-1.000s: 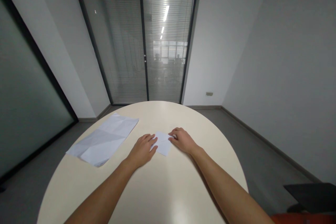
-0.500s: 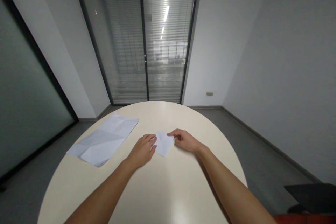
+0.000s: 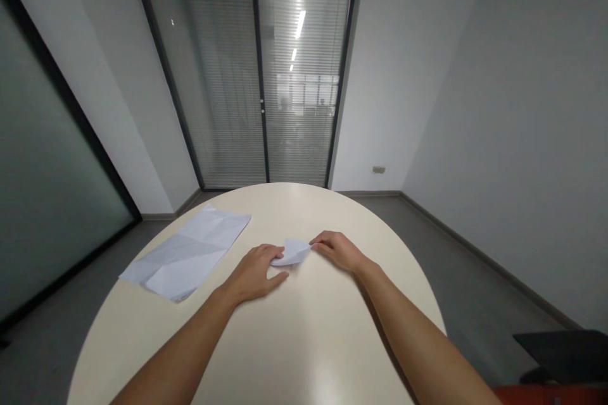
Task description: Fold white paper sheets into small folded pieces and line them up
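A small piece of folded white paper (image 3: pixel 294 250) lies between my hands near the middle of the round table. My left hand (image 3: pixel 256 271) rests at its left side, fingertips touching the paper and thumb spread away over the tabletop. At the opposite end, my right hand (image 3: pixel 339 250) pinches the paper's right corner between thumb and forefinger. The near edge of the paper looks lifted or folded up, with a shadow below it. My left fingertips hide its left end.
A large creased white paper sheet (image 3: pixel 192 253) lies on the left of the cream round table (image 3: pixel 280 342). Behind stands a glazed partition with blinds (image 3: pixel 304 139). A black and red object, partly cut off, is at the lower right.
The paper's near point has gone up, so it now looks shorter and wider. My left thumb has moved away from it, and my right fingers have shifted slightly right.
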{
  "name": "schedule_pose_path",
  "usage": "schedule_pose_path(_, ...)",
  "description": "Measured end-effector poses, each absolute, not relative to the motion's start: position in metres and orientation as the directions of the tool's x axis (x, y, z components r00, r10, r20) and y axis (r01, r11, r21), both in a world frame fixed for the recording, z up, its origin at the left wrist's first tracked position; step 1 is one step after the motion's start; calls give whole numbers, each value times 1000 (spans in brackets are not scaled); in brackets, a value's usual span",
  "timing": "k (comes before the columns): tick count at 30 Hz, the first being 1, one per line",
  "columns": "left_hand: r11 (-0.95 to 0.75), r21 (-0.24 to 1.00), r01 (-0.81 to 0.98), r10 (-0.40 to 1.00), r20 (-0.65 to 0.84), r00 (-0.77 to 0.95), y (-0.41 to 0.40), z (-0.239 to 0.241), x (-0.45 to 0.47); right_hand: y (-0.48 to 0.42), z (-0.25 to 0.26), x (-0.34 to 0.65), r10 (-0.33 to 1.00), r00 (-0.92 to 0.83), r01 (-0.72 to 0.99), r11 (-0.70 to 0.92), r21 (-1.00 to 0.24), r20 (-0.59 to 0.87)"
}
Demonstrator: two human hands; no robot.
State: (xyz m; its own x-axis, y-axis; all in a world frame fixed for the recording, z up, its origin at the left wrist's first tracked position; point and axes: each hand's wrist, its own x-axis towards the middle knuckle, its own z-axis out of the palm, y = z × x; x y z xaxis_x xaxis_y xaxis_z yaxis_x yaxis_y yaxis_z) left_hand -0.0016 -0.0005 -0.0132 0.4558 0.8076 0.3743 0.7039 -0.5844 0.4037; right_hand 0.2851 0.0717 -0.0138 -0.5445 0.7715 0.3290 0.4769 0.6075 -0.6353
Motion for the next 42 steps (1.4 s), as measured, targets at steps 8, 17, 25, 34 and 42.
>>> schedule_pose_path(8,-541,372,754,802,499,329,7,-16,-1,72,-13,283,813,-459,460,562,-688,357)
schedule_pose_path(17,-440,535,721,818,570,77,8,-14,5,70,-11,274,860,-363,342,480,-808,357)
schedule_pose_path(25,-326,699,637,898,439,-22,11,-15,7,73,-14,273,864,-393,227,423,-877,315)
schedule_pose_path(34,-347,776,527,928,365,73,14,-19,6,80,-25,277,841,-445,189,424,-886,307)
schedule_pose_path(42,-363,767,529,926,357,119,12,-16,7,79,-26,278,830,-477,163,407,-899,289)
